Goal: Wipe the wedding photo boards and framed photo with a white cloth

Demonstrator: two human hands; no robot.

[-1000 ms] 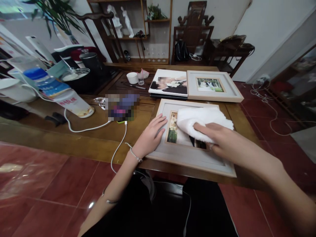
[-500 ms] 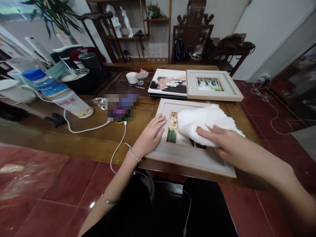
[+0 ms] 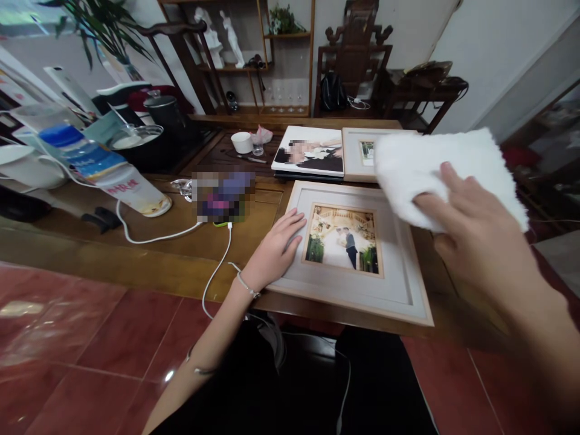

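Observation:
A picture frame (image 3: 290, 275) with a pale wood edge and white mat lies flat at the table's front, holding a photo of a couple among flowers. My left hand (image 3: 275, 249) rests on its left edge, fingers stretched out and holding nothing. My right hand (image 3: 480, 235) grips a fluffy white cloth (image 3: 453, 181), raised to the right of the frame. The cloth hides part of a second picture frame (image 3: 356, 160) behind. Left of that lies a photo panel (image 3: 312, 151) on a dark flat thing.
A bottle with a blue cap (image 3: 104, 172) stands at the left by a white jug (image 3: 31, 166). White cables (image 3: 217, 275) run over the wooden table (image 3: 254, 238) and its front edge. A white cup (image 3: 241, 142) and a dark pot (image 3: 165, 121) stand farther back.
My right hand has lifted the cloth off the front frame and moved it right and up, uncovering the couple's photo. My left hand has stayed in place.

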